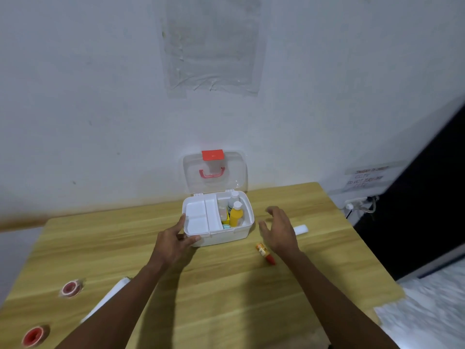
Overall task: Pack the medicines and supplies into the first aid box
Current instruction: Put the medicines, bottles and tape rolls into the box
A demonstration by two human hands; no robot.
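Observation:
The white first aid box (221, 235) stands open on the wooden table, its clear lid (215, 172) with a red handle upright against the wall. A white tray insert (198, 217) fills its left half. A yellow bottle (236, 216), a white bottle (233, 199) and small packs stand in the right half. My left hand (176, 239) grips the box's front left corner. My right hand (279, 229) hovers open just right of the box, holding nothing. A small orange tube with a red cap (265, 253) lies beside that hand. A white tube (300, 229) lies behind it.
Two red tape rolls (71, 288) (35, 336) sit near the table's left front edge. A white flat pack (110, 298) lies partly under my left forearm. A wall socket with cables (358, 204) is at the right, past the table's edge (352, 230).

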